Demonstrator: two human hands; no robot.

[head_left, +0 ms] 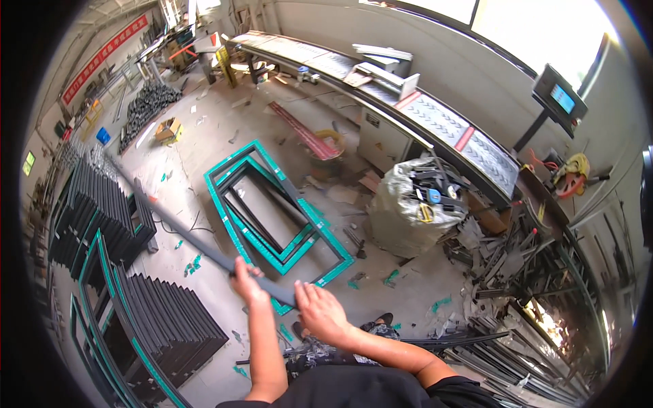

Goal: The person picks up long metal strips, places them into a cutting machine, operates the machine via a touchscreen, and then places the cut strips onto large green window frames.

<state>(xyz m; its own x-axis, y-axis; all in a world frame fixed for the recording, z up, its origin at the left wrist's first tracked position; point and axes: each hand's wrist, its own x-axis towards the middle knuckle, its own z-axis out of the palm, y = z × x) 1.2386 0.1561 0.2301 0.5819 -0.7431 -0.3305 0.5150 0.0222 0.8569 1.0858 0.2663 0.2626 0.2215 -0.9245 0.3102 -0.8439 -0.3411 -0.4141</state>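
Note:
A long dark grey bar (188, 239) slants across the view from the upper left down to my two hands. My left hand (248, 282) is closed around it a short way from its near end. At that near end, my right hand (322, 313) grips the bar with the fingers laid over it. Beyond the hands, rectangular frames with green tape along their edges (231, 221) lie stacked on the floor, one inside or over another. The bar passes above the floor to the left of these frames.
Stacks of dark frames (173, 319) stand at left, with green-taped frames (109, 285) leaning nearby. A roller conveyor (435, 122) runs along the wall near a screen on a stand (561, 95). A white sack of offcuts (401, 217) and piled scrap bars (503, 265) lie right.

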